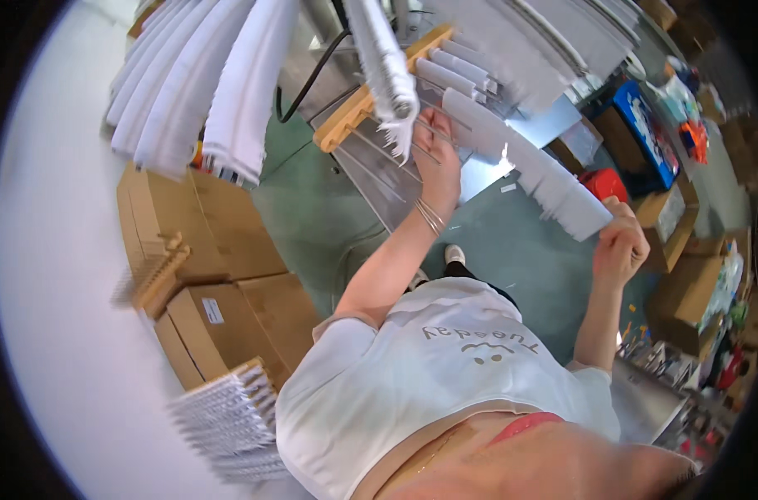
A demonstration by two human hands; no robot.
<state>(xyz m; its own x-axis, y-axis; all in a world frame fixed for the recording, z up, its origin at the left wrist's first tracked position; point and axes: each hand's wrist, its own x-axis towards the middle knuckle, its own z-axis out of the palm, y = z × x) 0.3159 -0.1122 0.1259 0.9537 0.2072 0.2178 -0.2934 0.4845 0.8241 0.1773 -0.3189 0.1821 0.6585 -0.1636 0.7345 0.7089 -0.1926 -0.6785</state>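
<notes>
A long white strip with a ragged, fringed edge [533, 162] stretches slantwise between my two hands. My right hand [620, 246] is closed on its lower right end, with thumb and fingers pinched together. My left hand [439, 162] is up near the strip's other end, its fingers curled among thin metal rods; what they grip is partly hidden. These rods stick out of a wooden bar [341, 125], and several of them carry white rolls [458, 71]. Just left of my left hand, a fluffy white roll [383, 62] hangs down in front of the bar.
More white fringed strips hang at the upper left [241, 92] and upper right [512, 50]. Cardboard boxes [204, 225] are stacked at left, beside a wooden rack of white pieces [229, 421]. At right are a blue crate [645, 133], a red object [604, 185] and open cartons [687, 287].
</notes>
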